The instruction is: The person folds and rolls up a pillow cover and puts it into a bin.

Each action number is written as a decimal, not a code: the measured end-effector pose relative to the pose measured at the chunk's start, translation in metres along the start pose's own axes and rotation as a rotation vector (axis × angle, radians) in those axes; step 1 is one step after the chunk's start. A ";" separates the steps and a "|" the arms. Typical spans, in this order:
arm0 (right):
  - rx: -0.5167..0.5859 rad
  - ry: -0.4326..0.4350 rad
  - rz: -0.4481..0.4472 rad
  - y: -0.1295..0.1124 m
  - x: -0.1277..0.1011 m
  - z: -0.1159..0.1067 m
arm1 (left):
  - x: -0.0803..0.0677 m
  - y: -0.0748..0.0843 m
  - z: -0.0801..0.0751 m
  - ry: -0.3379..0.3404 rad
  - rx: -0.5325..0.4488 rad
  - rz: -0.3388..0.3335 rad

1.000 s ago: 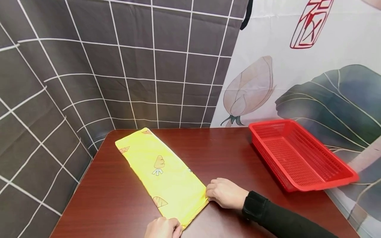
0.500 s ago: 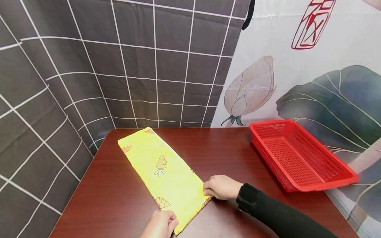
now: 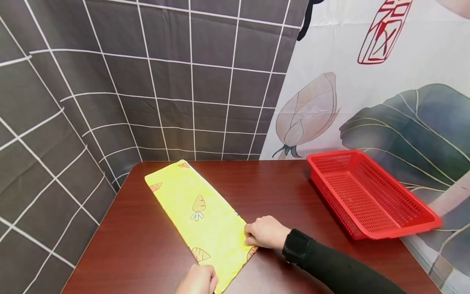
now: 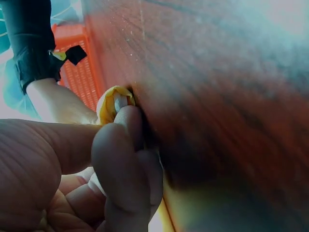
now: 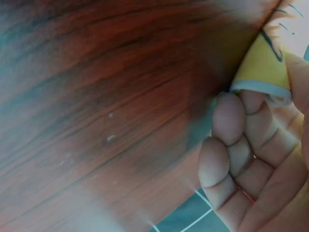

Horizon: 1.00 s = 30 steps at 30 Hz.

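A long yellow cloth (image 3: 194, 212) printed with carrots lies folded in a strip on the dark wooden table (image 3: 286, 196), running from the far left toward me. My right hand (image 3: 265, 233) pinches its near right corner, which is lifted a little; that yellow corner (image 5: 263, 67) shows above my curled fingers (image 5: 231, 145). My left hand (image 3: 198, 281) pinches the near left corner at the bottom edge of the head view. In the left wrist view my fingers (image 4: 123, 164) curl round a bunch of yellow cloth (image 4: 108, 101) against the table.
A red perforated plastic basket (image 3: 371, 196) stands with nothing in it at the right of the table, partly past its edge. A grey grid-pattern curtain (image 3: 147, 81) and a flower-print curtain (image 3: 367, 94) hang behind the table.
Both hands have slid the cloth's near end leftward and slightly away from me, with the corners gathered and lifted a little. The basket has not moved.
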State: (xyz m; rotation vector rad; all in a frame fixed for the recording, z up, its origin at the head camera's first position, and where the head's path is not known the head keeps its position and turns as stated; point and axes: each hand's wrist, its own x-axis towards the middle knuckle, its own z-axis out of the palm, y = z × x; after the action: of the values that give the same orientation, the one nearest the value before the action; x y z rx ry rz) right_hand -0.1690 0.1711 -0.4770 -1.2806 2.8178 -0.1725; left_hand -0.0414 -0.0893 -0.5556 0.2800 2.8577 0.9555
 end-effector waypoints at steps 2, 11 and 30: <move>-0.016 0.003 0.020 -0.002 0.002 0.003 | -0.001 0.000 0.001 -0.003 0.023 -0.016; -0.199 0.064 0.047 -0.004 0.006 0.013 | 0.005 -0.011 0.008 -0.015 0.119 -0.018; -0.297 0.188 0.023 -0.006 0.010 0.021 | -0.001 0.005 0.008 0.075 0.419 0.471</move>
State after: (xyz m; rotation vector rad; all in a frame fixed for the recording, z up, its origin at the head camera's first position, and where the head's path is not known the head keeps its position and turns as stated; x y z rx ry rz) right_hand -0.1686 0.1579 -0.4971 -1.3476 3.1094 0.1403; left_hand -0.0384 -0.0813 -0.5586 1.0093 3.1014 0.4022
